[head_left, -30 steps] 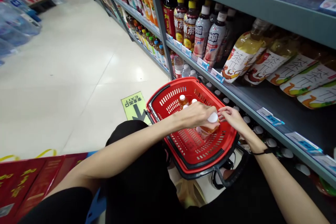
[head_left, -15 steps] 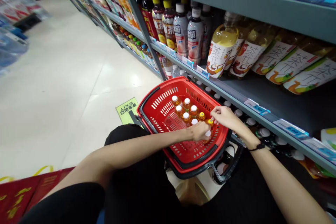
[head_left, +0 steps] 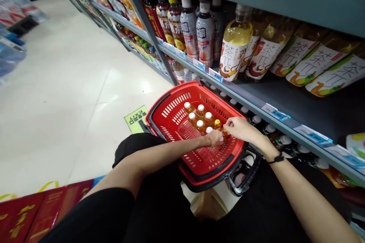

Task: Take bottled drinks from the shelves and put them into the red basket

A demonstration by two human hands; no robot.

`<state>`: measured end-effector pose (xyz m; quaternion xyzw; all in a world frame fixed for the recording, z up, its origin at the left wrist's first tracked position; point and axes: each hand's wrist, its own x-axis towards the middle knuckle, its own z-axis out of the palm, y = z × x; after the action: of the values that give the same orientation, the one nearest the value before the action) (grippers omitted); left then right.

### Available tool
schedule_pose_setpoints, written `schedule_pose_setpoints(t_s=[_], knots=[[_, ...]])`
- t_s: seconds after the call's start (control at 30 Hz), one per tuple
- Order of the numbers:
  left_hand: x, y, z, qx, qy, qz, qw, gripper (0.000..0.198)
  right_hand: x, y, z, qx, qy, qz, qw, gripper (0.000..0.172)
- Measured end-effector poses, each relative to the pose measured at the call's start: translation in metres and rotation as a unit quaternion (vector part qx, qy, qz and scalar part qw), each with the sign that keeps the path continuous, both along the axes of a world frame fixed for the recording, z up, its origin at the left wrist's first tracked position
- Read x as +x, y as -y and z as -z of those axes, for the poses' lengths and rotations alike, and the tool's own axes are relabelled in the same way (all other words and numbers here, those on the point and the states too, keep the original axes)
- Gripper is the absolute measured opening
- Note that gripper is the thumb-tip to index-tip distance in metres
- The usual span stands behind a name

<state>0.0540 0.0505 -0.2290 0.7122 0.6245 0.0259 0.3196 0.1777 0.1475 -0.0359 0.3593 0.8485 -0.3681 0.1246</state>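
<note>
Left hand was closed round a white-capped bottle inside the red basket, beside other amber bottles. Right hand sat at a yellow cap; couldn't tell if gripping.

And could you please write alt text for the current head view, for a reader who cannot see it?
A person's left hand and right hand reach into a red basket among white- and yellow-capped bottles. Beside the basket, a shelf holds larger drinks; an exit sign lies on the pale floor.
</note>
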Motion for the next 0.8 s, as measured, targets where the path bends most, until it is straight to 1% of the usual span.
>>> schedule_pose_setpoints(t_s=[0.13, 0.23, 0.33, 0.43, 0.53, 0.63, 0.7, 0.77, 0.8], knots=[[-0.001, -0.001, 0.003, -0.002, -0.017, 0.057, 0.998, 0.025, -0.001, 0.001, 0.000, 0.002, 0.008, -0.007, 1.000, 0.022], [0.001, 0.001, 0.007, -0.002, -0.033, 0.084, 0.996, 0.021, 0.001, 0.000, 0.002, 0.000, 0.005, -0.006, 1.000, 0.022], [0.007, 0.006, 0.008, 0.010, -0.056, 0.081, 0.995, 0.024, 0.004, -0.001, 0.005, -0.006, -0.001, -0.008, 1.000, 0.023], [0.013, 0.012, 0.000, 0.026, -0.081, 0.068, 0.994, 0.032, 0.007, 0.000, 0.008, -0.005, -0.007, -0.006, 1.000, 0.023], [0.016, 0.016, -0.015, 0.032, -0.095, 0.066, 0.993, 0.037, 0.008, 0.000, 0.011, 0.003, -0.019, -0.002, 1.000, 0.021], [0.016, 0.014, -0.037, 0.037, -0.104, 0.076, 0.991, 0.040, 0.005, -0.001, 0.012, 0.017, -0.055, 0.001, 0.998, 0.021], [0.013, 0.011, -0.058, 0.054, -0.113, 0.076, 0.989, 0.037, 0.002, -0.003, 0.009, 0.034, -0.089, 0.007, 0.995, 0.020], [0.006, 0.009, -0.084, 0.080, -0.119, 0.073, 0.987, 0.030, -0.003, -0.006, 0.005, 0.063, -0.145, 0.028, 0.987, 0.019], [0.001, 0.008, -0.099, 0.091, -0.119, 0.072, 0.986, 0.027, -0.005, -0.007, 0.002, 0.084, -0.186, 0.047, 0.978, 0.019]])
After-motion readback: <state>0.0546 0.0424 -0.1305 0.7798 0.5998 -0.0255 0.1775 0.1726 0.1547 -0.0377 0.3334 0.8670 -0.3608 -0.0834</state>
